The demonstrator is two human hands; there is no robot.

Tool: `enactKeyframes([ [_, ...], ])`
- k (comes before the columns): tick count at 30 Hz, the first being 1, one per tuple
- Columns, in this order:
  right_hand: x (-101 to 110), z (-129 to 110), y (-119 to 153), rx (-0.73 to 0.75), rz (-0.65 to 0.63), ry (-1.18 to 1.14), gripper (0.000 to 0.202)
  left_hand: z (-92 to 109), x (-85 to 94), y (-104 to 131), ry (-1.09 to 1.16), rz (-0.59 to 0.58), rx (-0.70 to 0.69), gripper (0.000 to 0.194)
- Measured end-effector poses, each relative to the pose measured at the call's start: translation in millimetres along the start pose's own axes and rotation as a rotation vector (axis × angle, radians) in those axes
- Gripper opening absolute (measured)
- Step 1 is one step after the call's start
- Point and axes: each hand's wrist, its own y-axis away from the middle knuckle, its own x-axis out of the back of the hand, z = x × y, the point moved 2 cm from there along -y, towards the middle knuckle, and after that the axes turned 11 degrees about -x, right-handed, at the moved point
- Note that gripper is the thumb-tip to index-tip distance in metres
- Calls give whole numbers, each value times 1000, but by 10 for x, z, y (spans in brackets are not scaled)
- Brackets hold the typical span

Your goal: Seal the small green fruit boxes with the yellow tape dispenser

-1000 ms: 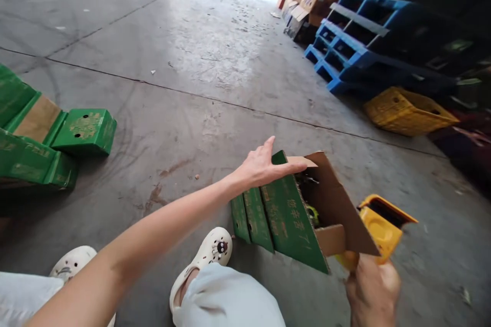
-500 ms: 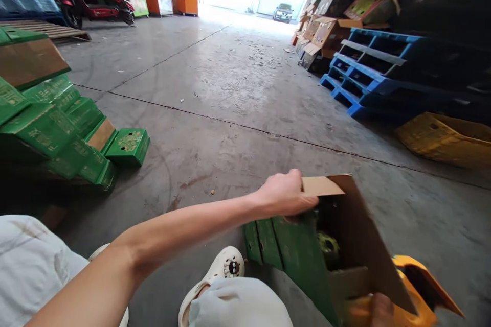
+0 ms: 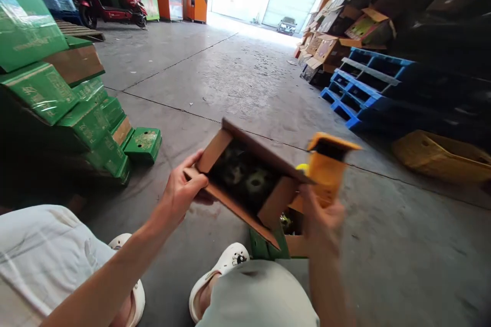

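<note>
An open cardboard box (image 3: 217,150) is tilted in mid-air above my knees. Round, pale objects lie in its dark inside, too dim to name. My left hand (image 3: 187,184) grips the left end, thumb on the rim and fingers underneath. My right hand (image 3: 324,214), blurred, is at the opposite end, against the box's edge. A yellow-orange tape dispenser (image 3: 326,171) sticks up from this hand, apparently held in it along with the box. Below, another open box (image 3: 297,245) stands on the floor beside green boxes (image 3: 259,245), with something shiny and greenish inside.
Green cartons (image 3: 90,122) are stacked at the left. Blue pallets (image 3: 356,87) and a yellow bin (image 3: 441,156) stand right, near piled cardboard boxes (image 3: 326,48). A red scooter (image 3: 111,10) is parked at the far left. Concrete floor (image 3: 215,71) stretches toward a bright doorway.
The cardboard box has been lifted from the lower right toward the middle and turned to face me. The tape dispenser rose with my right hand. My view has shifted slightly.
</note>
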Motion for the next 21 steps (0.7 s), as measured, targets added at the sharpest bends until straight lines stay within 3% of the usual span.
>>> enactKeyframes([
  [3,-714,603,-154,-148,-244,11,73,-568,532,89,-53,199,134,92],
  [5,-1036,1102,-170,-213,-349,75,71,-1049,768,155,-95,291,206,86],
  [9,-1355,2126,-16,-331,-380,306,69,-2016,1045,309,-147,403,315,75],
  [11,-1398,2553,157,-421,-384,432,63,-2364,1158,368,-151,403,426,74],
  [13,-1395,2867,345,-487,-414,522,57,-2553,1300,368,-180,345,532,72],
  [16,-1344,3085,502,-521,-413,576,54,-2597,1592,257,-314,173,634,76],
  [19,-1331,3037,405,-489,-386,615,53,-2513,1920,100,-658,26,580,75],
  [21,-1398,2925,254,-448,-397,649,52,-2458,2106,8,-940,8,516,65],
])
